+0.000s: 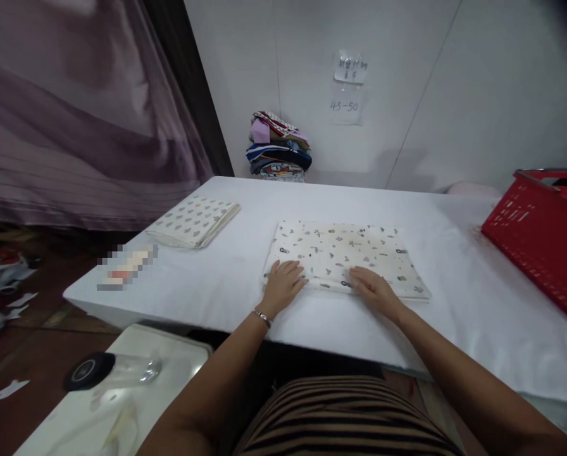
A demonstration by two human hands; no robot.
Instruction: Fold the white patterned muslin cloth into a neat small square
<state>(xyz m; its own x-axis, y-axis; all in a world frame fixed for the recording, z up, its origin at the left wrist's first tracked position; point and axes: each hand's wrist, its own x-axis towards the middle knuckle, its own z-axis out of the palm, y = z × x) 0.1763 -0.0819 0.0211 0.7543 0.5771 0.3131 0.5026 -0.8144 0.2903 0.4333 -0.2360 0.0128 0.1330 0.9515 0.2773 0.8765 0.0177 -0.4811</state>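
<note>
The folded cloth (345, 250), pale with small printed figures, is laid flat on the white table (226, 297) at the middle of the frame. Its near edge is pressed by both hands: the left hand (282, 284) at the near left corner, the right hand (374, 290) near the middle of that edge. The fingers (293, 268) are stretched flat and slightly apart, with nothing clasped. A second folded cloth (195, 220) is seen further left, a red basket (540, 234) at the right edge, and a stack of clothes (278, 149) by the wall.
</note>
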